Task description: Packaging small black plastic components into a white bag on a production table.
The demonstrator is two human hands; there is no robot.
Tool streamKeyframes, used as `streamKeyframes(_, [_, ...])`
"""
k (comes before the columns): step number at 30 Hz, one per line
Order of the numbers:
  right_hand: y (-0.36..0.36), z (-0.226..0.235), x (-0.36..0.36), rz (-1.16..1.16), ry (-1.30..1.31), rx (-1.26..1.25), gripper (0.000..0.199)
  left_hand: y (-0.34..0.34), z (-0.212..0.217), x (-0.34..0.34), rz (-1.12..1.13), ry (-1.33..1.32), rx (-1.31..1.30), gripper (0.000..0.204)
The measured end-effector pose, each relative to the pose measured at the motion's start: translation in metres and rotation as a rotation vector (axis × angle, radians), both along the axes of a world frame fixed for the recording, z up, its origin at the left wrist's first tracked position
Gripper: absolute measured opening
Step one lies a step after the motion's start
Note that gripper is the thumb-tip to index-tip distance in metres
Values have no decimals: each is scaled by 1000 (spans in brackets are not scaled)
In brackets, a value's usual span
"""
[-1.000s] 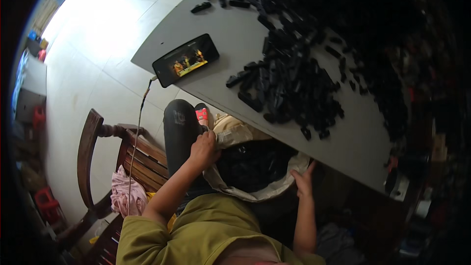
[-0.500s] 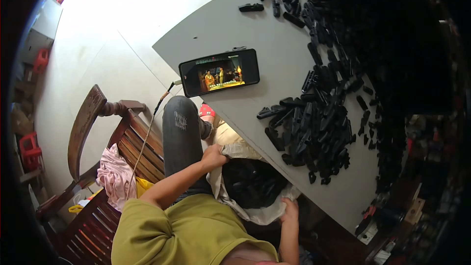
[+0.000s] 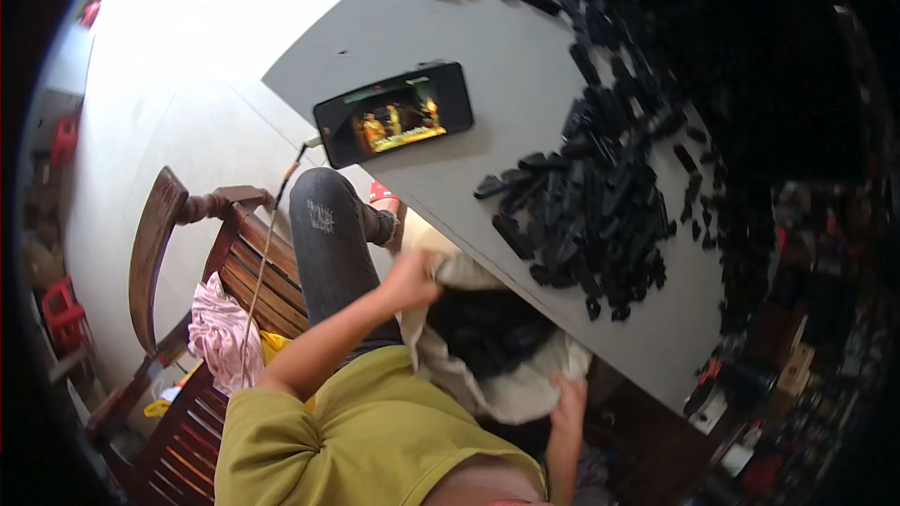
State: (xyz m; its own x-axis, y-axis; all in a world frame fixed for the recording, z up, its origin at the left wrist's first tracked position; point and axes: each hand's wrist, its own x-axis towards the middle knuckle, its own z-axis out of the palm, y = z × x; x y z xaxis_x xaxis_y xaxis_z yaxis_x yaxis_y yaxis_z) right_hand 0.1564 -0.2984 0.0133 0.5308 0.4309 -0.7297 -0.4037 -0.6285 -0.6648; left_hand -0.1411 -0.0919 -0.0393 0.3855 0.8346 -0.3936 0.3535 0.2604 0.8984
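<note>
A cream cloth sack (image 3: 511, 399) lies open-mouthed below the table edge, close against my body. Inside it are many small black plastic pieces (image 3: 487, 330), dark and hard to tell apart. My left hand (image 3: 415, 279) is closed round the sack's rim on its far left side and is slightly blurred. At the near right side, my right hand (image 3: 568, 403) grips the same rim. Just beyond the sack, a heap of elongated black plastic parts, clip-like in shape, (image 3: 600, 215) is spread over the grey table (image 3: 403, 197).
A phone (image 3: 394, 114) playing a video stands tilted at the table's left corner, with a cable (image 3: 272, 234) running down from it. On my left is a wooden chair (image 3: 169, 262) bearing a pink cloth (image 3: 223, 333). More black parts cover the table's far right.
The table and phone have shifted up and left in the picture. Both hands, still gripping the rim, have moved slightly right with the sack, whose right side bulges further toward the table edge.
</note>
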Motion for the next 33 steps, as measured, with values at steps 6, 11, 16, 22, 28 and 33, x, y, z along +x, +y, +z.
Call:
streamKeyframes(6, [31,-66,3,24,-46,89,40,45,-38,3,11,284,347,37])
streamKeyframes(11, [18,-19,-11,574,-1122,-108,39,38,-6,4,-137,542,261,46])
streamKeyframes(16, [26,24,-58,1054,-1175,347,39,11,29,14,-141,758,936,40])
streamKeyframes(22, [9,5,-78,1416,-454,201,19,-8,44,24,-436,321,986,22])
streamKeyframes(28, [84,41,-34,619,-1352,405,18,-16,57,32,-540,97,949,22])
streamKeyframes(33, [116,14,-27,559,-1415,322,26,-1,76,86,-333,120,1170,27])
